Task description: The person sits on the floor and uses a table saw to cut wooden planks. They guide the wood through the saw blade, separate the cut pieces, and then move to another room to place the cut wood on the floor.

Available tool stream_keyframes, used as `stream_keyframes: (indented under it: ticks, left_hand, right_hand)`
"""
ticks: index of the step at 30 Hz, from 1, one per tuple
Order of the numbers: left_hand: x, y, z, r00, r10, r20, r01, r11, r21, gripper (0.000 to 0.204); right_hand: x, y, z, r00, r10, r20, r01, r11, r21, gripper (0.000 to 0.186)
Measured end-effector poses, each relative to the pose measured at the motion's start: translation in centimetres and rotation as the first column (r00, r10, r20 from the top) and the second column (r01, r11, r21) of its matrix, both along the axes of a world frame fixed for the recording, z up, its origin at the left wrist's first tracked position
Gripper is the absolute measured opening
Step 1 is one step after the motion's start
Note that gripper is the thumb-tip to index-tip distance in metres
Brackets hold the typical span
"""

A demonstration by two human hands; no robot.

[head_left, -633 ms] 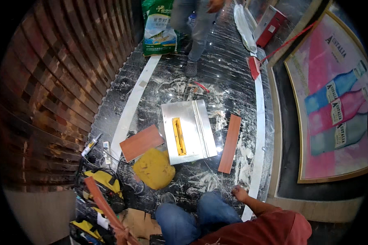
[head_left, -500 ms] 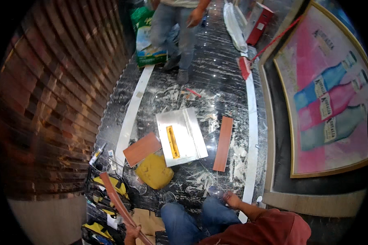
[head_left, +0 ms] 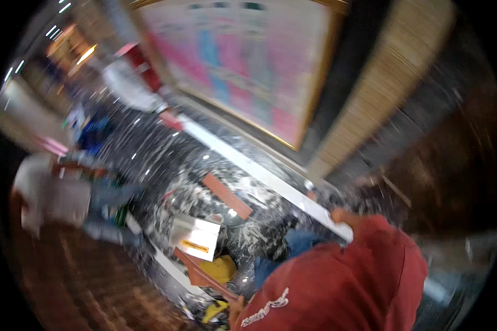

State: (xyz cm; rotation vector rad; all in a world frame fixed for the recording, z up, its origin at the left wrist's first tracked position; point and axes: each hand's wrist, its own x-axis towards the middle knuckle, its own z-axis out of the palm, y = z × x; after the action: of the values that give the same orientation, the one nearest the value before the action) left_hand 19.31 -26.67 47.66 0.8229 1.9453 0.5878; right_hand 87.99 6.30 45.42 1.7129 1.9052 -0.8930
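Observation:
My left hand (head_left: pixel 236 305) grips the end of a long reddish-brown strip (head_left: pixel 221 288), which slants away over the floor. Near its far end lies a silvery square panel (head_left: pixel 183 229) with a yellow spirit level (head_left: pixel 195 246) on top. A crumpled yellow bag or cushion (head_left: pixel 221 269) sits against the strip, and a wider brown board (head_left: pixel 195 275) is partly hidden beneath it. My right hand (head_left: pixel 343 216) is out to the right, over the white floor strip (head_left: pixel 259 170); motion blur hides its fingers. Another brown board (head_left: pixel 226 196) lies flat beyond the panel.
A person (head_left: pixel 66 193) in a light top bends over at the left. A framed picture (head_left: pixel 243 60) leans along the wall, near a red box (head_left: pixel 141 66) and a white wrapped bundle (head_left: pixel 128 87). Dark slatted panelling (head_left: pixel 94 281) is at lower left. White smears mark the dark floor.
My view has swung to the right, so the floor and wall appear turned and blurred. The strip stays in my left hand. The other person now bends over.

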Motion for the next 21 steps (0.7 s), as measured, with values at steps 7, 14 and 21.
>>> stream_keyframes:
  ticks: [7,14,21]
  left_hand:
    - [-4.4,10.8,7.3,0.883,-0.47,-0.015,0.447,0.85,-0.278,0.137]
    - [-5.2,19.6,12.2,0.7,-0.708,-0.088,0.629,0.671,-0.393,0.137]
    - [4.0,24.0,16.1,0.513,-0.845,-0.154,0.696,0.514,-0.502,0.137]
  right_hand:
    - [6.2,-4.2,20.9,0.605,-0.757,-0.246,0.764,0.465,0.448,0.065]
    - [15.4,-7.7,31.8,0.433,-0.74,-0.515,0.808,0.065,0.586,0.06]
    - [18.8,-18.9,23.2,0.519,-0.765,-0.382,0.82,0.319,0.476,0.055]
